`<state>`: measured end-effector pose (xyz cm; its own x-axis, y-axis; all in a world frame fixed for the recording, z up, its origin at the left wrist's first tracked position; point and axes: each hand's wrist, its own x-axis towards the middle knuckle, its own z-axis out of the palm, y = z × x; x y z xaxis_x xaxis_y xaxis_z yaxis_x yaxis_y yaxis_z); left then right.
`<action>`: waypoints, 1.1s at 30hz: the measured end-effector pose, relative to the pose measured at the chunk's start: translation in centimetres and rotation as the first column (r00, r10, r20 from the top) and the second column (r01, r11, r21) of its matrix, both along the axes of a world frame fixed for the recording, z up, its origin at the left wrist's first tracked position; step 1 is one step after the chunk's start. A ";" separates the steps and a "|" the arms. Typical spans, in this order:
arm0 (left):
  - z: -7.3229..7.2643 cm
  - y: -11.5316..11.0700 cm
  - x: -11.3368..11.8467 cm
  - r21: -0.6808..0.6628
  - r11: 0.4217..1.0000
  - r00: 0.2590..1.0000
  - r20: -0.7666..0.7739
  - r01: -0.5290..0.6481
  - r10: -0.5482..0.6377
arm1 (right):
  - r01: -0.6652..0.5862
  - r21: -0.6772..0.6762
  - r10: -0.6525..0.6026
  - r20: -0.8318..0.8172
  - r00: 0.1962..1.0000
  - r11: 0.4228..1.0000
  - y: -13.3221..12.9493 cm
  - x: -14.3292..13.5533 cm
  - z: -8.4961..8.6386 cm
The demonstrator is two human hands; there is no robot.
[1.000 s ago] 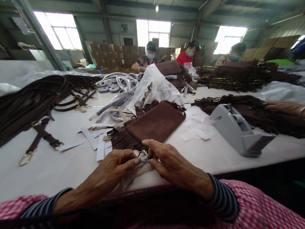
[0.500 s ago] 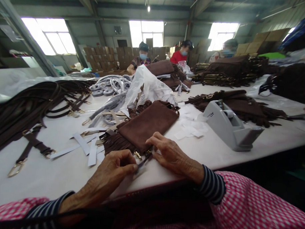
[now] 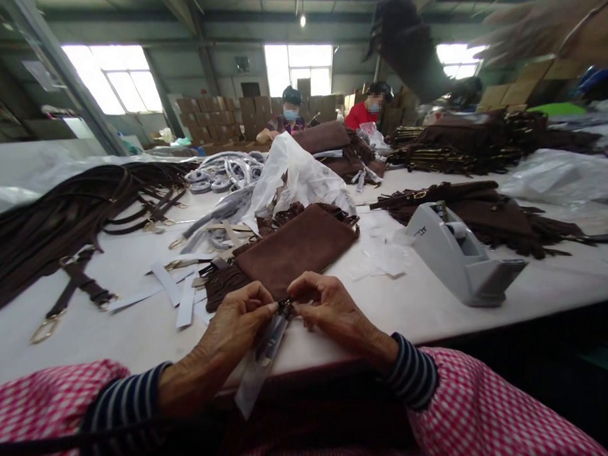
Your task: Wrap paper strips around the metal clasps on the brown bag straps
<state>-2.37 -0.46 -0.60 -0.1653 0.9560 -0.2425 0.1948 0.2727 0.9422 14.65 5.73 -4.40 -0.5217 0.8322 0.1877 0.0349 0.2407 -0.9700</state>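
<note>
A brown fringed bag [image 3: 297, 251] lies flat in front of me, its fringe toward the left. At its near corner, small brass-coloured metal hardware [image 3: 285, 304] sits between my fingertips, mostly covered; its exact kind is unclear. My left hand [image 3: 233, 327] pinches it from the left. From the other side my right hand [image 3: 335, 315] grips the same hardware with thumb and fingers closed. Below the left fingertips a dark strip in a clear plastic sleeve [image 3: 272, 342] hangs down, the sleeve's end reaching past the table edge.
A grey tape dispenser [image 3: 454, 256] stands on the right, near loose white paper pieces [image 3: 385, 258]. Dark straps [image 3: 79, 216] are heaped at left. Behind the bag rises clear plastic wrapping [image 3: 299, 168]. More brown bags [image 3: 455, 139] are stacked farther back. A blurred raised arm [image 3: 541, 30] crosses the upper right.
My left hand has moved up and right to meet my right hand at the hardware. The plastic-sleeved strip now hangs below. A blurred arm and a dark object have appeared at upper right.
</note>
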 end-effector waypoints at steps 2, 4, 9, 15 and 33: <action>0.4 -0.2 -0.1 -0.032 0.999 1.000 0.010 -0.008 0.008 | -0.020 -0.008 0.020 -0.014 1.000 1.000 -0.2 -0.1 -0.2; 0.9 -0.6 -0.5 -0.091 0.996 1.000 0.012 0.002 -0.001 | -0.022 -0.005 0.021 -0.019 1.000 1.000 -0.4 -0.1 -0.3; 1.6 -2.1 -2.7 -0.200 0.974 0.980 -0.146 0.103 -0.134 | 0.004 -0.124 -0.011 -0.057 0.998 0.992 -0.6 0.0 -0.2; 0.6 -1.5 -4.1 -0.249 0.938 0.933 -0.206 0.243 -0.296 | -0.009 -0.231 -0.022 -0.131 0.991 0.973 -0.8 -0.4 0.3; 0.3 -2.4 -3.9 -0.089 0.946 0.906 -0.273 0.313 -0.325 | 0.057 0.109 -0.066 0.074 0.995 0.992 -1.4 -0.1 0.7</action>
<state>-6.24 -2.88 -0.30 0.0797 0.9590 -0.2721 0.5318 0.1900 0.8253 14.50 4.32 -3.68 -0.4866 0.8405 0.2382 0.1268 0.3377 -0.9327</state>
